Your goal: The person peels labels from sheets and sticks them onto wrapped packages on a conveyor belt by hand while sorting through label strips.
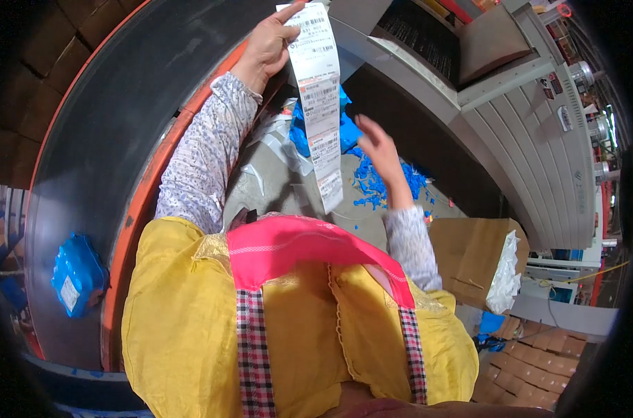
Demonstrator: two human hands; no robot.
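A long white strip of printed labels [318, 104] hangs down from my left hand [266, 47], whose fingers pinch its upper left edge near the top of the view. To the right of the strip is my right hand [376, 141], raised with its fingers partly spread and slightly blurred; nothing shows in it. Behind the strip lies a blue plastic bundle [349, 129], partly hidden by the labels. Many small blue scraps [380, 182] lie on the grey floor beyond my right hand.
A black conveyor belt [72, 167] with an orange edge curves along the left, carrying a blue package [79, 275] with a white label. At the right are a cardboard box [466, 258] with white material and a large grey machine [525, 132]. Brown boxes [532, 362] lie lower right.
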